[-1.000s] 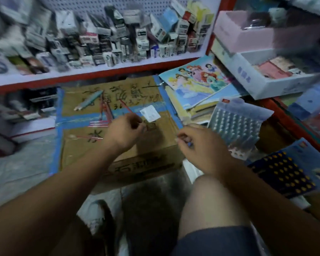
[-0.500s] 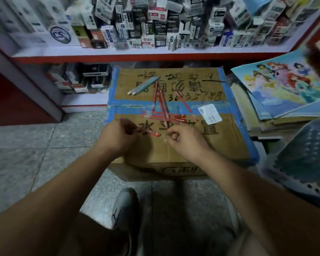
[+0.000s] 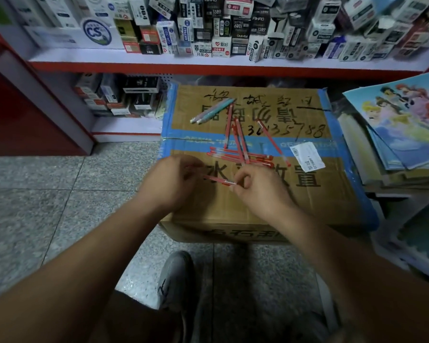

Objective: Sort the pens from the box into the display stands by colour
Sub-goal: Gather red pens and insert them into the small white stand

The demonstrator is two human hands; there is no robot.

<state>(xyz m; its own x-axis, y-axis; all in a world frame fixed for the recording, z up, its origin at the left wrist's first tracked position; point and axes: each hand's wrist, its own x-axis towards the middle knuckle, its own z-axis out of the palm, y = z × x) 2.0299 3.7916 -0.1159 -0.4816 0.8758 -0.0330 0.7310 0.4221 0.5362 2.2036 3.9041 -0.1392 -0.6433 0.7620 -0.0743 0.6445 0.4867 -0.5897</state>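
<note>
A sealed cardboard box [image 3: 332, 194] with blue tape sits on the floor in front of me. Several red pens [image 3: 240, 154] lie scattered across its top, with two pale teal and pink pens [image 3: 212, 111] further back. Both my hands hover over the near part of the box top. My left hand [image 3: 170, 183] and my right hand [image 3: 258, 186] each pinch an end of one red pen [image 3: 218, 180] held level between them. No display stand is in view.
A red-and-white shelf [image 3: 208, 64] packed with small stationery boxes runs behind the box. A stack of cartoon books [image 3: 401, 125] sits at the right. Grey speckled floor tiles [image 3: 47, 194] spread to the left. My shoe [image 3: 176, 278] rests below the box.
My view swung left from the display stands to the box. My right hand came in beside my left hand, and both now pinch one red pen over the box top.
</note>
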